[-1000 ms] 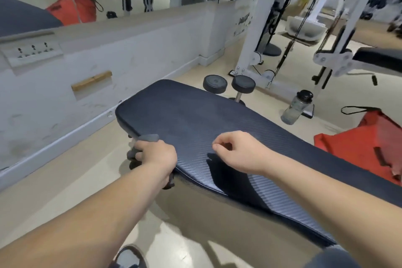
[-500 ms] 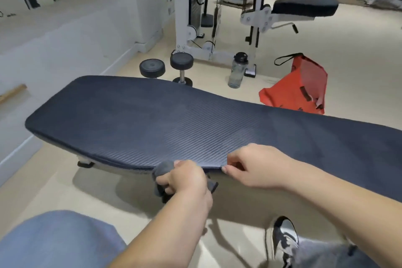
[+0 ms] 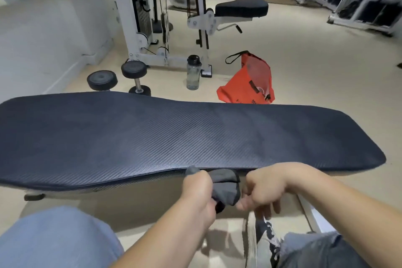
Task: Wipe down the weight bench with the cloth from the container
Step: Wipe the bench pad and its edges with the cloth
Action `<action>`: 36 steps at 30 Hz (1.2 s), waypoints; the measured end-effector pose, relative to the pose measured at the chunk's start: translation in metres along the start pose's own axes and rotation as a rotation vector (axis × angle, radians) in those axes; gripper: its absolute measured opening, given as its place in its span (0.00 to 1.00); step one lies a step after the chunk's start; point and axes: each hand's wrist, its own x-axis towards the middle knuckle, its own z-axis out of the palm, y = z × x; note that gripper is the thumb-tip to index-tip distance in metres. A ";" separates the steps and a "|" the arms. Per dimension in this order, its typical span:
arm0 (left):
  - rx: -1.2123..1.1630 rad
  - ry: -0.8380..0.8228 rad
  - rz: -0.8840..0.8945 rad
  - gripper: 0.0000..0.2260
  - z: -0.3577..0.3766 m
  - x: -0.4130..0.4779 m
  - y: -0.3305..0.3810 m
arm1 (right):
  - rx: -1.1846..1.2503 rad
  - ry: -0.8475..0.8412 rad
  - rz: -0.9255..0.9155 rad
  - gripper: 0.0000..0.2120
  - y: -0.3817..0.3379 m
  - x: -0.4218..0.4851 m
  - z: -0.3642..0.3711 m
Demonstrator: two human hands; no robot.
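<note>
- Our left hand (image 3: 199, 189) has its fingers wrapped round the grey cloth (image 3: 226, 187), bunched against the near side edge of the weight bench (image 3: 195, 132), right under the pad's rim.
- Our right hand (image 3: 267, 185) is just beside the cloth, fingers curled, thumb at its lower corner. Honestly can't tell if it's pinching it.
- Behind the bench on the floor: orange bag (image 3: 250, 80) and water bottle (image 3: 193, 74).

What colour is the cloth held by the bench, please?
Dark grey; the cloth shows best in the head view.
</note>
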 end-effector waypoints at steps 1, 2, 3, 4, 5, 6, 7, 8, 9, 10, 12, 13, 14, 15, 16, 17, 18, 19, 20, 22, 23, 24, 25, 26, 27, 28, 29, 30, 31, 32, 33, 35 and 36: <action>-0.013 -0.009 -0.010 0.12 -0.008 -0.002 0.005 | 0.080 -0.007 -0.020 0.19 -0.001 0.003 0.005; -0.024 -0.008 -0.007 0.10 -0.015 -0.005 0.010 | 0.160 -0.007 -0.039 0.22 -0.005 0.004 0.010; -0.029 -0.006 -0.005 0.11 -0.021 -0.008 0.014 | 0.227 -0.011 -0.054 0.25 -0.010 0.006 0.016; -0.039 -0.001 -0.006 0.13 -0.026 -0.011 0.016 | 0.275 -0.024 -0.075 0.28 -0.016 0.005 0.022; -0.047 0.000 -0.002 0.14 -0.028 -0.015 0.018 | 0.313 -0.053 -0.100 0.31 -0.023 0.003 0.028; -0.057 -0.011 -0.006 0.13 -0.028 -0.020 0.020 | 0.359 -0.094 -0.118 0.35 -0.030 -0.001 0.033; -0.064 -0.030 -0.004 0.12 -0.027 -0.023 0.021 | 0.425 -0.137 -0.134 0.39 -0.038 -0.009 0.036; -0.069 -0.049 0.003 0.11 -0.025 -0.025 0.021 | 0.530 -0.167 -0.165 0.43 -0.042 -0.014 0.035; -0.074 -0.054 0.013 0.13 -0.022 -0.022 0.021 | 0.665 -0.172 -0.203 0.47 -0.042 -0.018 0.029; -0.056 -0.062 0.025 0.15 -0.017 -0.020 0.021 | 0.814 -0.142 -0.223 0.50 -0.039 -0.019 0.019; 0.010 -0.113 0.025 0.20 -0.007 -0.019 0.017 | 1.043 -0.034 -0.177 0.49 -0.031 -0.018 0.001; 0.049 -0.130 0.013 0.20 -0.004 -0.020 0.012 | 1.138 0.045 -0.138 0.43 -0.032 -0.014 -0.002; 0.070 -0.149 -0.009 0.19 -0.002 -0.023 0.007 | 1.220 0.149 -0.109 0.35 -0.036 -0.008 0.000; 0.084 -0.166 -0.024 0.18 -0.002 -0.028 0.004 | 1.291 0.273 -0.082 0.30 -0.042 0.005 0.009; 0.100 -0.168 -0.031 0.17 -0.003 -0.030 0.003 | 1.346 0.404 -0.040 0.30 -0.051 0.019 0.022; 0.122 -0.173 -0.033 0.18 -0.006 -0.030 0.003 | 1.402 0.513 0.006 0.35 -0.062 0.033 0.038; 0.144 -0.180 -0.033 0.19 -0.010 -0.028 0.005 | 1.468 0.581 0.023 0.39 -0.071 0.046 0.052; 0.164 -0.172 -0.028 0.19 -0.016 -0.024 0.006 | 1.540 0.607 0.006 0.38 -0.082 0.052 0.064; 0.170 -0.153 -0.025 0.18 -0.022 -0.022 0.007 | 1.626 0.593 -0.016 0.32 -0.090 0.055 0.070; 0.144 -0.104 -0.009 0.17 -0.028 -0.021 0.006 | 1.726 0.529 -0.043 0.15 -0.096 0.051 0.071; 0.127 -0.094 0.000 0.16 -0.027 -0.022 0.004 | 1.713 0.530 -0.048 0.09 -0.094 0.051 0.066; 0.116 -0.095 0.007 0.16 -0.023 -0.025 0.003 | 1.706 0.555 -0.056 0.07 -0.089 0.050 0.059; 0.097 -0.106 0.012 0.15 -0.016 -0.029 0.002 | 1.697 0.587 -0.064 0.09 -0.083 0.047 0.052; 0.077 -0.124 0.015 0.14 -0.007 -0.033 0.000 | 1.686 0.614 -0.068 0.12 -0.078 0.043 0.044; 0.061 -0.146 0.019 0.13 0.002 -0.037 -0.001 | 1.689 0.640 -0.061 0.13 -0.070 0.038 0.037; 0.051 -0.177 0.023 0.13 0.013 -0.042 -0.002 | 1.691 0.668 -0.039 0.12 -0.062 0.030 0.030; 0.039 -0.216 0.023 0.13 0.023 -0.046 -0.003 | 1.689 0.711 -0.012 0.10 -0.052 0.019 0.024; 0.041 -0.272 0.020 0.13 0.033 -0.050 -0.005 | 1.682 0.765 0.009 0.09 -0.041 0.009 0.018; 0.052 -0.344 0.019 0.14 0.044 -0.053 -0.005 | 1.669 0.833 0.023 0.10 -0.028 -0.001 0.010; 0.072 -0.420 0.024 0.15 0.056 -0.056 -0.004 | 1.666 0.906 0.033 0.11 -0.017 -0.012 -0.001; 0.092 -0.477 0.046 0.15 0.067 -0.059 0.000 | 1.664 0.963 0.022 0.12 -0.008 -0.026 -0.011; 0.164 -0.521 0.122 0.15 0.088 -0.064 0.012 | 1.600 1.035 -0.031 0.10 0.004 -0.052 -0.031; 0.216 -0.526 0.160 0.15 0.097 -0.066 0.019 | 1.552 1.047 -0.058 0.09 0.010 -0.065 -0.038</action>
